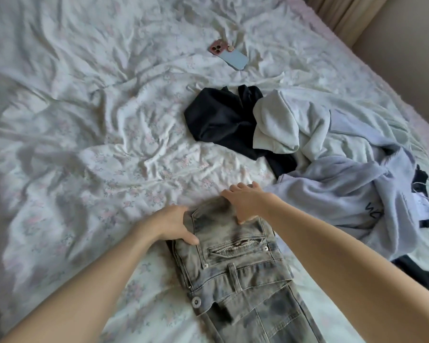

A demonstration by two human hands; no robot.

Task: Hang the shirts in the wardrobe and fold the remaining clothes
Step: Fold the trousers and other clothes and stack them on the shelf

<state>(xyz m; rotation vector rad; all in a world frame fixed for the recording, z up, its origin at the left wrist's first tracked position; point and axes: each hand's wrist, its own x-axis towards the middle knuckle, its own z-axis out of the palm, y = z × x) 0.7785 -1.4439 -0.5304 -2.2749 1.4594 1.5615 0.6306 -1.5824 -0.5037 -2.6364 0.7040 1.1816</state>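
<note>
A pair of washed grey jeans [238, 273] lies folded lengthwise on the bed, its waist end pointing away from me. My left hand [174, 225] grips the left edge of the jeans near the top, thumb on the denim. My right hand [245, 201] rests on the far upper edge, thumb pressed down on the fabric and fingers reaching over the edge. Behind them lie a black garment [218, 117], a white hoodie [290, 122] and a pale lilac sweatshirt [344, 196], all crumpled.
The bed is covered by a wrinkled floral white sheet [84, 134]. A phone in a pink case [229, 56] lies far up the bed. A beige wall and a curtain [342, 13] border the bed at the right.
</note>
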